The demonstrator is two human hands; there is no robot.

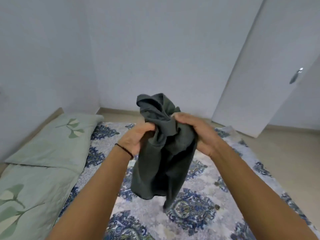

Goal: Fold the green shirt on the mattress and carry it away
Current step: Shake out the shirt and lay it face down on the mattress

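Note:
The dark green shirt point(155, 163) hangs bunched in the air in front of me, above the patterned rug. My left hand point(136, 139) grips its left side, fingers curled into the fabric. My right hand point(195, 134) holds the right side near the top, fingers wrapped round a fold. The shirt's upper part stands up crumpled above both hands, and its lower end dangles down toward the rug. The mattress point(34, 187), with a pale green leaf-print cover, lies at the left.
A matching pale green pillow point(57, 141) lies on the mattress by the left wall. A blue and grey patterned rug point(199, 205) covers the floor below me. A white door point(259, 75) stands ajar at the right.

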